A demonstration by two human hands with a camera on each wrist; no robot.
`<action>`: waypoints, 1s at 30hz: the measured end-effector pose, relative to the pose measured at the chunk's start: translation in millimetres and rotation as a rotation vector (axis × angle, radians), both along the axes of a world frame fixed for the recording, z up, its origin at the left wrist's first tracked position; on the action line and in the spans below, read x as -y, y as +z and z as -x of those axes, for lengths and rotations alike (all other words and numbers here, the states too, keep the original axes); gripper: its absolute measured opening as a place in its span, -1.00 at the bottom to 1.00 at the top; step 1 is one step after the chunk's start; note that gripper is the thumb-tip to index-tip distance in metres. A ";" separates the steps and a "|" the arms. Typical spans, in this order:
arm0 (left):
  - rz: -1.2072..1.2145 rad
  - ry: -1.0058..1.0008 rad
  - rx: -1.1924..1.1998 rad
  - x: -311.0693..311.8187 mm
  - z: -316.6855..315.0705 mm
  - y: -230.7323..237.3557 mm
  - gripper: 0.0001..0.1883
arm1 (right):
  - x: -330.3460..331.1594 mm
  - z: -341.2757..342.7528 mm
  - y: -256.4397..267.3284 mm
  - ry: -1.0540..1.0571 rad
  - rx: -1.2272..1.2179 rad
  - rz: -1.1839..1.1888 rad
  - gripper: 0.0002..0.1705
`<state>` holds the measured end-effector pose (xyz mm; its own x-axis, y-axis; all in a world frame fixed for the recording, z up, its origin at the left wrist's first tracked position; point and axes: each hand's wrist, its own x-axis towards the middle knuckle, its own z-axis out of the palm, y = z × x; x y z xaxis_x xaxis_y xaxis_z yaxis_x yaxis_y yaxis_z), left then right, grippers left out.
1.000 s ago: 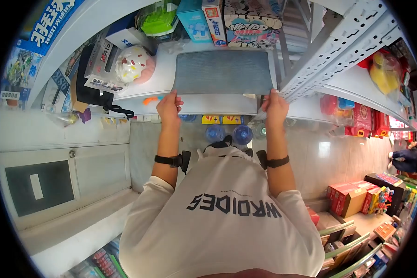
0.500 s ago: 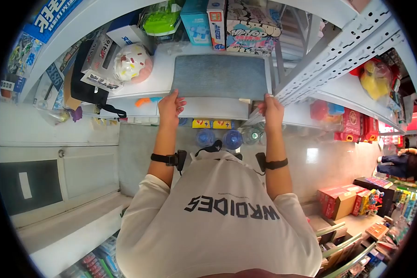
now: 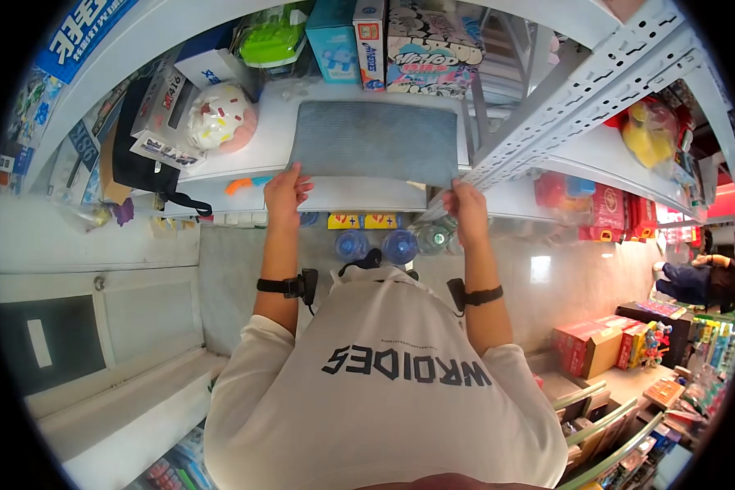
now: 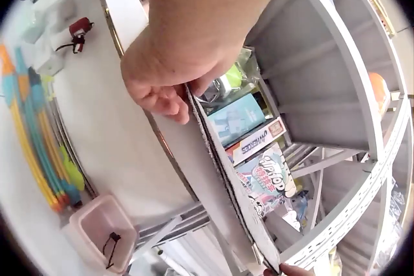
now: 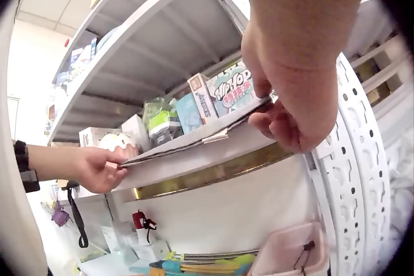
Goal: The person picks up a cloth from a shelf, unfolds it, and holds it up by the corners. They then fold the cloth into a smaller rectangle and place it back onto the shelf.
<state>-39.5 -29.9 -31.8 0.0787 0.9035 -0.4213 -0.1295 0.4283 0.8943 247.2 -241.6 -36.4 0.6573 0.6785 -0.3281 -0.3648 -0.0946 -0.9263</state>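
Observation:
A grey ribbed mat (image 3: 376, 139) lies on the white shelf (image 3: 282, 122), its long side along the front edge. My left hand (image 3: 284, 196) pinches its near left corner. At the near right corner, the thumb and fingers of my right hand (image 3: 467, 208) pinch the mat too. In the left wrist view the mat appears edge-on, its dark rim passing between the thumb and curled fingers of my left hand (image 4: 168, 75). A small pale tag (image 5: 215, 137) shows at the mat's front edge in the right wrist view.
Behind the mat stand a HIPHOP box (image 3: 433, 53), a blue box (image 3: 332, 41) and a green-lidded container (image 3: 273, 41). A sprinkled cupcake-shaped toy (image 3: 220, 118) sits left. A perforated metal post (image 3: 563, 106) rises at right. Large water bottles (image 3: 400, 245) stand below the shelf.
The head view has shifted, so the shelf and its goods sit further left and slightly lower. Both hands stay at the mat's near corners.

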 end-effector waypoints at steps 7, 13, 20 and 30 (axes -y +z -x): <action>-0.038 0.006 -0.004 0.7 5.6 0.0 -0.70 | 0.2 -0.8 1.5 0.025 0.003 -0.030 -0.74; -0.069 0.024 -0.039 2.3 6.4 5.4 -0.70 | 0.1 3.8 16.1 0.004 0.167 0.046 -0.66; -0.228 0.078 -0.129 -0.3 0.6 4.9 -0.66 | -14.4 14.8 25.6 -0.179 0.203 -0.009 -0.76; -0.448 0.084 -0.139 -3.8 -17.0 18.8 -0.65 | -26.2 15.3 43.4 -0.207 0.448 -0.108 -0.82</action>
<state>-22.5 -26.1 -13.0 -0.0317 0.9995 0.0098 -0.0128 -0.0102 0.9999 231.9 -215.3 7.0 0.8419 0.5335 0.0812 0.0694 0.0423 -0.9967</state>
